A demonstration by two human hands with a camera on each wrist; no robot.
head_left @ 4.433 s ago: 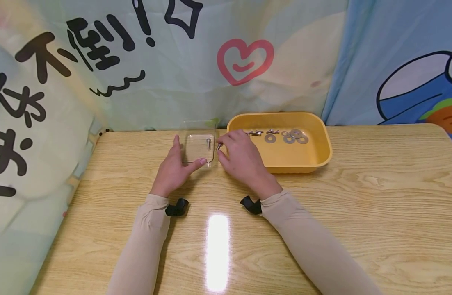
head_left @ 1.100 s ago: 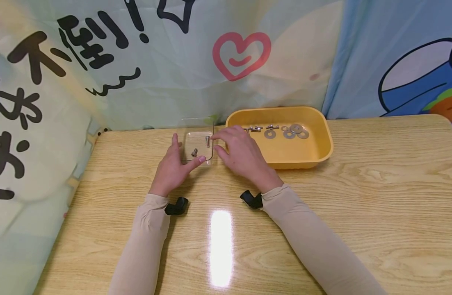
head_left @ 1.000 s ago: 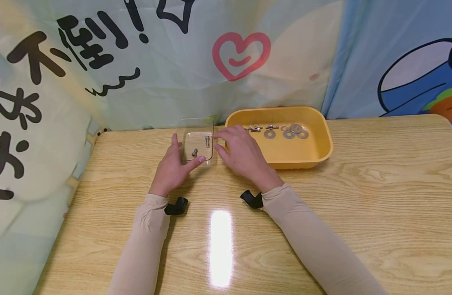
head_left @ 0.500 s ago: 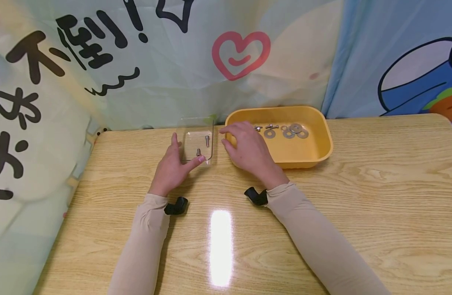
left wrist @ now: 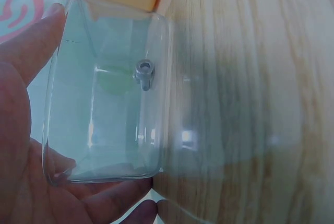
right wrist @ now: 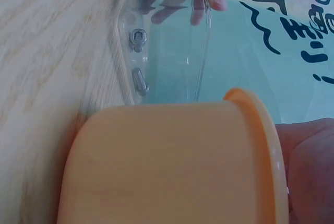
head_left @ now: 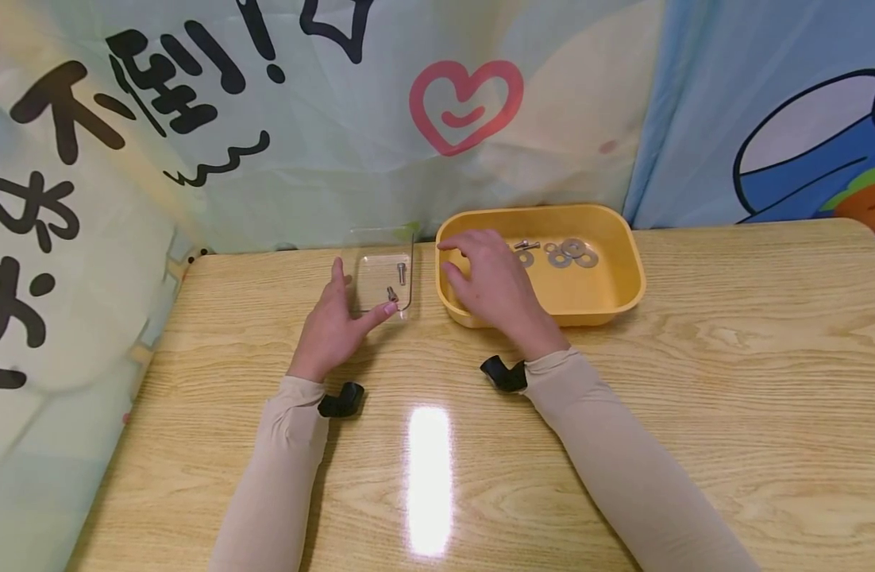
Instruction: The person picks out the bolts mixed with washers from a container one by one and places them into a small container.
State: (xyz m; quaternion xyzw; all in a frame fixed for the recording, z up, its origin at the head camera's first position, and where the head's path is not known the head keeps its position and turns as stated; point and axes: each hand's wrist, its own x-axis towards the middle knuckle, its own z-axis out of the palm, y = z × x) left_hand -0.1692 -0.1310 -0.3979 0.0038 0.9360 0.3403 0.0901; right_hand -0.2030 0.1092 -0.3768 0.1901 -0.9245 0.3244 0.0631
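Note:
My left hand (head_left: 333, 334) grips a clear plastic box (left wrist: 115, 130), the thumb along its near rim and the fingers around its left side. Inside the box are two metal bolts: one lies by the right wall (head_left: 402, 274), and a second bolt (head_left: 392, 294) is close to my thumb. Over the left end of a yellow tray (head_left: 587, 302) hovers my right hand (head_left: 498, 282), fingers loosely bent and thumb apart from them. Nothing shows between them. The hand hides part of what lies in the tray.
Flat washers (head_left: 573, 250) and a few bolts (head_left: 526, 245) lie in the tray, which stands just right of the box. A printed cloth (head_left: 323, 191) hangs behind the back edge of the wooden table (head_left: 266, 318).
The bolt my right hand pinched earlier now lies in the box, where it has rolled rightward. My right hand has moved right, away from the box and over the tray. The left hand stays put.

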